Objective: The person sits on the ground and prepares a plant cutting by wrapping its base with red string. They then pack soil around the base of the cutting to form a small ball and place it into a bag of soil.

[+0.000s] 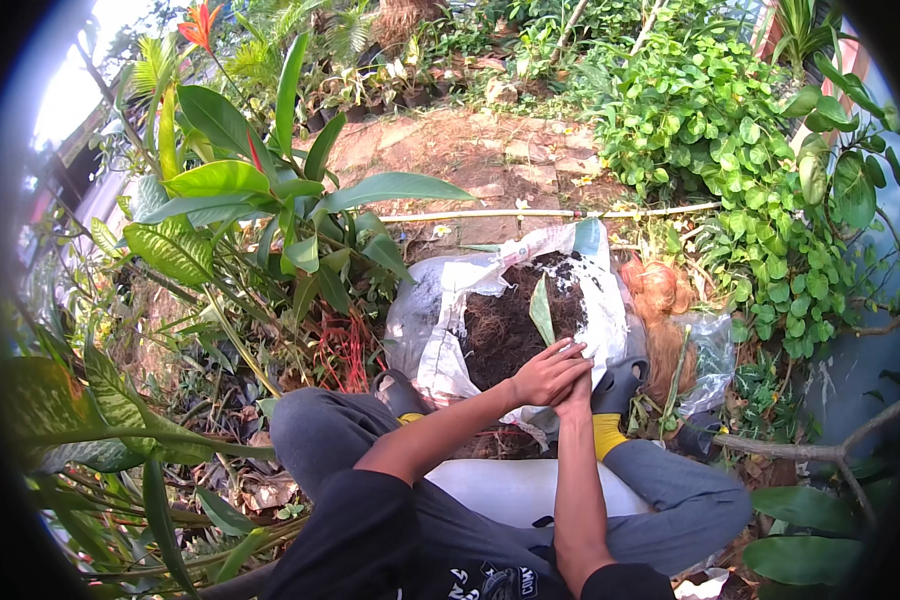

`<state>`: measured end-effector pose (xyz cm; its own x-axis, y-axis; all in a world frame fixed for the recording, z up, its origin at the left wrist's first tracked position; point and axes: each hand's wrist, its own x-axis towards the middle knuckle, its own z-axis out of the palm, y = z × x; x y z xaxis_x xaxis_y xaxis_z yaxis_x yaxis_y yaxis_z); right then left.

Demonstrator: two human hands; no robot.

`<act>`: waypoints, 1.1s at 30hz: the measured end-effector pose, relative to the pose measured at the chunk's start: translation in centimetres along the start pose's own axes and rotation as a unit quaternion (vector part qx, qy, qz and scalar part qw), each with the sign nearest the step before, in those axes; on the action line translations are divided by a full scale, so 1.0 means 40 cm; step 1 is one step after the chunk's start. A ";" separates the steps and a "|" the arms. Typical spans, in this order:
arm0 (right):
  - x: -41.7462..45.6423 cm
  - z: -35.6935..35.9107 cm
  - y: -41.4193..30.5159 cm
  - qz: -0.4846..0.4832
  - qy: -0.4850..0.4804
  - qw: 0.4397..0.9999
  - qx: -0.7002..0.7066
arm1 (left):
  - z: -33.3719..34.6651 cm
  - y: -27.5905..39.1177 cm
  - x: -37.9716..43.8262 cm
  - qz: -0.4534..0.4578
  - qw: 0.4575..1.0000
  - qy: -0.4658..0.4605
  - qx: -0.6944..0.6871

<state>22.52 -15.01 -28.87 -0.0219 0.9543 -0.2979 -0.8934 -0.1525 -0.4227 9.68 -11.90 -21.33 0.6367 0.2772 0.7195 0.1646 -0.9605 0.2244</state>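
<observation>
My left hand (546, 375) and my right hand (576, 386) meet over the near right part of an open white woven sack (450, 352). A pale green, pointed leaf piece (541, 311) stands up just beyond the fingertips, its lower end hidden by them. The left hand lies over the right one, so I cannot tell what either one grips. Dark soil mixed with brown fibre (499, 337) fills the sack, and white crumbs (570, 277) cling to its inner right side.
Grey clogs (621, 382) flank the sack. To its right lie orange-brown fibre bundles (656, 289) and a clear plastic bag (709, 360). Beyond it a pale pole (487, 214) crosses the brick path (450, 150). Broad-leaved plants (217, 180) crowd the left, a leafy climber (750, 180) the right.
</observation>
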 end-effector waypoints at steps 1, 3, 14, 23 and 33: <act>-0.003 0.009 0.004 0.004 0.000 1.000 0.004 | -0.001 0.001 -0.008 -0.002 1.000 0.003 0.005; -0.008 0.020 0.006 0.003 0.005 1.000 0.011 | -0.003 0.007 -0.009 -0.001 1.000 0.010 0.010; -0.011 0.071 0.004 -0.038 0.013 0.999 0.034 | 0.020 -0.004 -0.025 -0.002 0.998 -0.064 0.027; -0.027 0.250 -0.144 -0.233 0.218 0.924 -0.212 | -0.005 -0.022 0.133 -0.579 0.758 0.133 -0.269; 0.007 0.293 -0.072 -0.420 0.184 0.724 -0.516 | 0.015 -0.055 0.143 -0.629 0.558 0.105 -0.531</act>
<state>19.83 -11.31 -17.72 0.6246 0.7175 0.3084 0.2929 0.1509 -0.9442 13.42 -8.20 -18.08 0.3996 0.8202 -0.4094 -0.2285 0.5216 0.8220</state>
